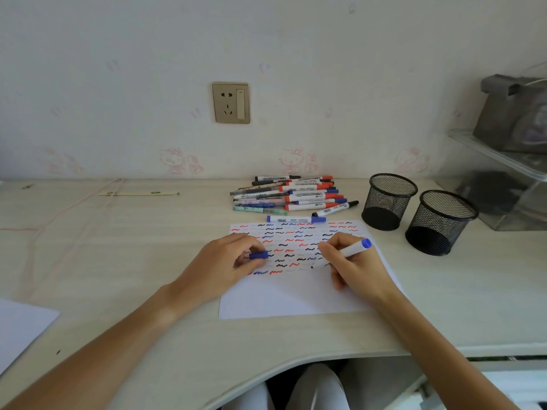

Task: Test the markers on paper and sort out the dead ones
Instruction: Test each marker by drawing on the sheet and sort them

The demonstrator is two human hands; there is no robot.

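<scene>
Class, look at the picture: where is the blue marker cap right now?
The blue cap is pinched in the left hand, resting on the left part of the test paper, across from the right hand holding the uncapped marker.

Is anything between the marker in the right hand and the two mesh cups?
Nothing visible. The marker in the right hand has only paper and bare desk between it and the mesh cups.

Wall socket straight ahead above my hands, a wooden ruler far off to their left on the desk, clear shelf up right.
</scene>
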